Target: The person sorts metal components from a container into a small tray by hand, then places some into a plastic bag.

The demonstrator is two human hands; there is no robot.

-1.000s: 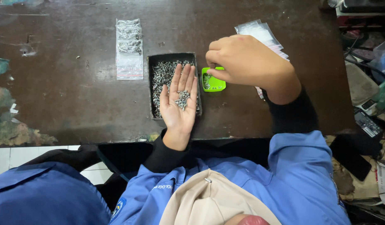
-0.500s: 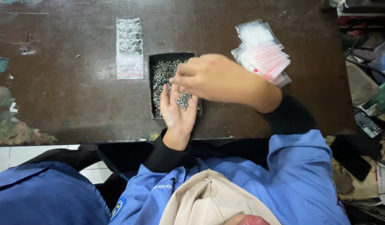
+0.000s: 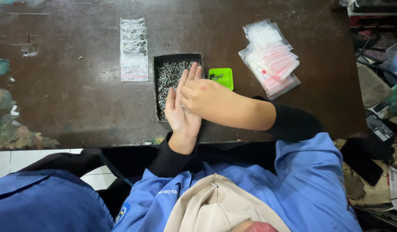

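The left hand (image 3: 182, 107) lies palm up and spread wide over the lower right part of a dark rectangular tray (image 3: 157, 86), its fingers pointing toward twelve o'clock along the tray's right side. The right hand (image 3: 203, 96) comes in from four o'clock and rests across the left palm, fingers curled down onto it; whether it pinches anything there cannot be told, since its own back hides the fingertips. The tray sits near the middle of the dark brown bench (image 3: 78, 107) and holds a heap of small silvery screws (image 3: 168, 77). Just beside the tray at three o'clock is a small bright green dish (image 3: 222, 79) with a few dark bits in it, close to the knuckles of the right hand but apart from them. At nine o'clock from the tray, near it, lies a strip of clear filled bags (image 3: 134, 47), with screws showing through the upper part. At two o'clock from the hands, well apart, a fanned stack of empty clear zip bags (image 3: 269, 56) with reddish seal lines lies on the bench.
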